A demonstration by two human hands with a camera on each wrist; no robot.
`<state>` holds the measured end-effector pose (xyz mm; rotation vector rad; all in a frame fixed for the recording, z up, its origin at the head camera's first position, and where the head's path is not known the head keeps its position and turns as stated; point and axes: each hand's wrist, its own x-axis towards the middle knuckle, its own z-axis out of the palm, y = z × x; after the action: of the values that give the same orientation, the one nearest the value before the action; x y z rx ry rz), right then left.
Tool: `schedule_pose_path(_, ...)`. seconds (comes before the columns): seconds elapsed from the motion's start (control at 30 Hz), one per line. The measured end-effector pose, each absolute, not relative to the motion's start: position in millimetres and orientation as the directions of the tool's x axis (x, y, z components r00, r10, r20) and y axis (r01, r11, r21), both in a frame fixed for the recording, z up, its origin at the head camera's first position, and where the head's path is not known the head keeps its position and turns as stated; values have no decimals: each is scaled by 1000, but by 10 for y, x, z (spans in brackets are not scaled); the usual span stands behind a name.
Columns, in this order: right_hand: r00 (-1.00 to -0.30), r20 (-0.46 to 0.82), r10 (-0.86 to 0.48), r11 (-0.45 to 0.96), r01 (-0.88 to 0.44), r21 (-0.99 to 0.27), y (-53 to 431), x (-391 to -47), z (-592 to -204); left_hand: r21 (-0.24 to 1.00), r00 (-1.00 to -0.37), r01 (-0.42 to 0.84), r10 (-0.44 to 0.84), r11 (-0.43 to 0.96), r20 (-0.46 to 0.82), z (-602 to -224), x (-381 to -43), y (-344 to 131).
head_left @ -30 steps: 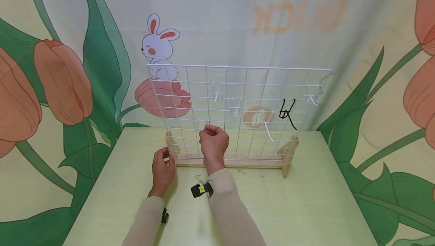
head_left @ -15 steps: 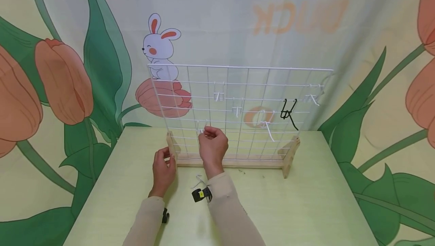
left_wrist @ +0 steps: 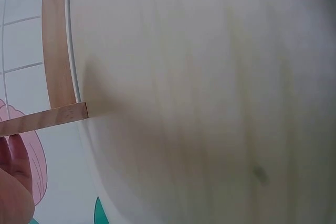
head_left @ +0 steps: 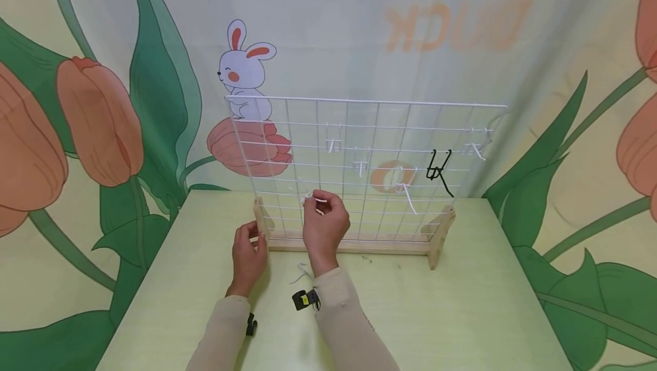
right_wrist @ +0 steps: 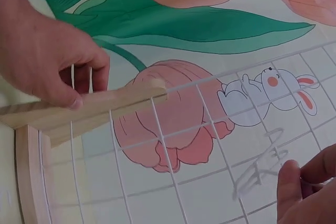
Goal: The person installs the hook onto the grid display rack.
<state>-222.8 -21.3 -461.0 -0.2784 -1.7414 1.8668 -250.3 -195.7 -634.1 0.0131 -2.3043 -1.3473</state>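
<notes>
My right hand (head_left: 326,224) pinches a white wire hook (right_wrist: 260,167) between thumb and fingertips, in front of the lower left of a white wire grid (head_left: 369,101). In the head view the hook is mostly hidden by the fingers. Lower on the left, my left hand (head_left: 249,254) touches the outer side of the grid's wooden stand (right_wrist: 113,100), thumb and fingertips at the wood. The right wrist view shows this hand (right_wrist: 50,59) with its fingers loosely bent. Another white hook (head_left: 301,273) lies on the table in front of the stand.
Several white hooks hang on the grid, among them an upper one (head_left: 332,144) and a long-armed one (head_left: 409,197). A black hook (head_left: 436,172) hangs at the right. Behind stands a printed curtain (head_left: 328,29). Small bits lie on the table (head_left: 451,314).
My right hand has dropped slightly, still with its fingertips on the hook. The left hand stays at the stand. The head view has shifted a little.
</notes>
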Motion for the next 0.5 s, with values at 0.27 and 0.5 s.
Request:
schedule_pose_path(0.27,-783,281,555,-3,-340,-940,-199,-2237,-4657,825,-891,232,-228,516,393,-6371,-2516,-1969)
schedule_pose_path(0.5,-765,328,555,40,-370,-928,-196,-2221,-4710,824,-892,226,-229,519,390,-6384,-2518,-1976)
